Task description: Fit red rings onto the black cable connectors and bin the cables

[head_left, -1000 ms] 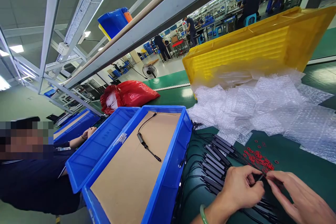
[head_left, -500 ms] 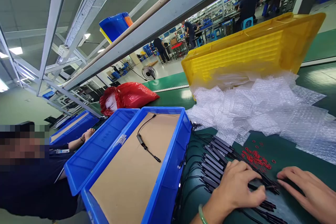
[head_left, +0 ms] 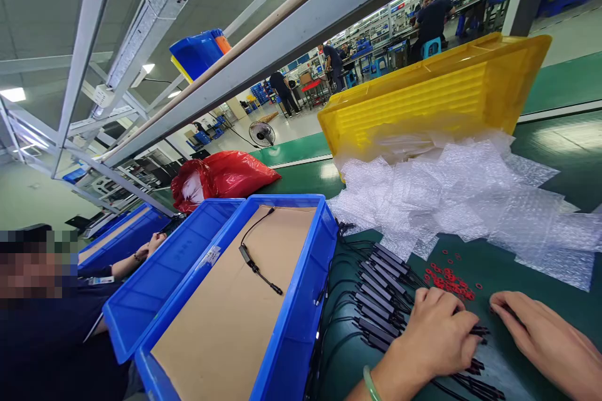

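Note:
My left hand (head_left: pixel 435 335) lies palm down on a row of black cable connectors (head_left: pixel 379 294) spread on the green table (head_left: pixel 508 266), fingers curled over their ends. My right hand (head_left: pixel 540 335) rests flat on the table just right of them, fingers together, tips touching the mat; I cannot tell if something small is under them. A scatter of small red washers (head_left: pixel 449 281) lies just beyond both hands. One black cable (head_left: pixel 256 266) lies on the cardboard lining of the blue bin (head_left: pixel 308 319) to the left.
Crumpled bubble wrap (head_left: pixel 451 194) spreads behind the washers, in front of a tipped yellow crate (head_left: pixel 433 94). A second blue bin (head_left: pixel 167 279) and a red bag (head_left: pixel 223 177) sit left. A co-worker (head_left: pixel 51 319) sits at far left. Shelf rails (head_left: pixel 263 53) cross overhead.
My hands were pinched together over one connector; they have parted. The left now presses on the connector row, and the right has slid right and flattened on the table.

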`<state>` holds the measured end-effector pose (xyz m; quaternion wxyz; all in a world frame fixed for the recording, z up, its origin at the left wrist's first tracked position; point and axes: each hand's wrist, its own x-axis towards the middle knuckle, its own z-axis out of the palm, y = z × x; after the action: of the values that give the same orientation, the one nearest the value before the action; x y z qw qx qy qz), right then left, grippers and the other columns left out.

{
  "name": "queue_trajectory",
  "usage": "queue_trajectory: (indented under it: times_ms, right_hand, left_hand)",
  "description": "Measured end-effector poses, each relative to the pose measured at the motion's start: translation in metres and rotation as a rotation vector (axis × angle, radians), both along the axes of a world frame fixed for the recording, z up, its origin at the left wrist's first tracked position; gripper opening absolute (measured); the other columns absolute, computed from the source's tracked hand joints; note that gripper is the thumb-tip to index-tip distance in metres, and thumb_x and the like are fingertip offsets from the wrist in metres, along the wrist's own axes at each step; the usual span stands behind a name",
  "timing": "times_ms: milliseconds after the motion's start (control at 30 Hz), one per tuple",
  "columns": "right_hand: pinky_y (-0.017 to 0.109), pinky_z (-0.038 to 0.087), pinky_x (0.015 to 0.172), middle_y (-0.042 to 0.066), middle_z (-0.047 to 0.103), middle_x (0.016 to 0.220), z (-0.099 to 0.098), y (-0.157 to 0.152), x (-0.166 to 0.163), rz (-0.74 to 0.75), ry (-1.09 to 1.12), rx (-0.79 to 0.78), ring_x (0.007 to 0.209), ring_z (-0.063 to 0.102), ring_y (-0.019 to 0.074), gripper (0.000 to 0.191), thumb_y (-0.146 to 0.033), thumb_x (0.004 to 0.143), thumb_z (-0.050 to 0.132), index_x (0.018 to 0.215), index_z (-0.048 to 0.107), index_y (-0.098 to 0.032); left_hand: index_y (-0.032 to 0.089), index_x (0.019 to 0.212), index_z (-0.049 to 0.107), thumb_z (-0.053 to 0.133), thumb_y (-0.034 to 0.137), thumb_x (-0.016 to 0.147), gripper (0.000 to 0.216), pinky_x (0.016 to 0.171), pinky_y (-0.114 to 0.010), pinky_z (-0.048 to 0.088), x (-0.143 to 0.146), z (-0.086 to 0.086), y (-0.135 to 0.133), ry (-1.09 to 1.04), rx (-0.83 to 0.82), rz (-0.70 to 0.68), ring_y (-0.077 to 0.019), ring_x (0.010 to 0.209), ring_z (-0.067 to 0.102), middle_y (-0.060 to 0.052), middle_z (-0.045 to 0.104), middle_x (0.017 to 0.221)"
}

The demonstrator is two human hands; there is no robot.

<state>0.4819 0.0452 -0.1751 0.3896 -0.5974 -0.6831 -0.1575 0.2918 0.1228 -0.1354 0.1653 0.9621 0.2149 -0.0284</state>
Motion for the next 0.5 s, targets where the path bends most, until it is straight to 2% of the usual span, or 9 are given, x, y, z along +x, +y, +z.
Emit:
queue_trajectory:
  times_ms: [67,133,267,333,433,500]
  right_hand:
    - [0.014,0.048,0.044,-0.006,0.067,0.071,-0.001,0.0,0.001,0.0,0.022,-0.011,0.055,0.066,0.0073,0.037,-0.032,0.108,0.041,0.08,0.065,-0.026]
    - [0.017,0.051,0.044,-0.005,0.068,0.074,-0.011,-0.001,0.004,-0.02,0.034,-0.021,0.058,0.067,0.0091,0.038,-0.036,0.108,0.039,0.082,0.066,-0.026]
    - [0.031,0.056,0.053,-0.002,0.069,0.082,-0.052,-0.008,0.013,-0.113,0.035,-0.096,0.067,0.068,0.0152,0.04,-0.037,0.107,0.035,0.088,0.068,-0.023]
    - [0.037,0.056,0.058,0.001,0.068,0.085,-0.071,-0.011,0.018,-0.163,0.025,-0.147,0.069,0.067,0.0178,0.043,-0.038,0.107,0.033,0.09,0.069,-0.022]
    - [0.045,0.055,0.066,0.006,0.069,0.089,-0.086,-0.01,0.022,-0.237,0.009,-0.208,0.072,0.066,0.0224,0.049,-0.038,0.105,0.029,0.091,0.072,-0.02]
    - [0.049,0.054,0.073,0.009,0.069,0.091,-0.088,-0.008,0.023,-0.277,0.01,-0.254,0.074,0.066,0.0256,0.052,-0.037,0.103,0.027,0.093,0.074,-0.017]
  left_hand:
    - [0.013,0.124,0.073,0.064,0.035,0.102,0.032,0.104,-0.046,0.053,-0.002,-0.001,0.002,-0.037,-0.055,0.031,-0.0287,0.124,0.059,-0.01,0.067,0.128]
    - [0.015,0.123,0.075,0.068,0.033,0.1,0.031,0.106,-0.045,0.052,-0.004,-0.006,0.003,-0.127,-0.104,0.053,-0.0276,0.124,0.06,-0.01,0.068,0.128]
    - [0.016,0.111,0.08,0.07,0.032,0.096,0.024,0.11,-0.042,0.049,-0.009,-0.022,0.003,-0.407,-0.119,0.072,-0.0259,0.126,0.062,-0.011,0.069,0.132]
    - [0.016,0.106,0.081,0.069,0.03,0.093,0.022,0.11,-0.041,0.048,-0.011,-0.028,0.004,-0.495,-0.122,0.034,-0.025,0.125,0.064,-0.01,0.071,0.13]
    - [0.013,0.103,0.081,0.072,0.031,0.09,0.024,0.108,-0.038,0.047,-0.017,-0.031,0.006,-0.473,-0.169,-0.085,-0.0209,0.114,0.069,-0.007,0.076,0.118]
    - [0.013,0.096,0.08,0.082,0.035,0.084,0.025,0.108,-0.035,0.047,-0.02,-0.029,0.008,-0.399,-0.212,-0.114,-0.0197,0.113,0.068,-0.005,0.077,0.117]
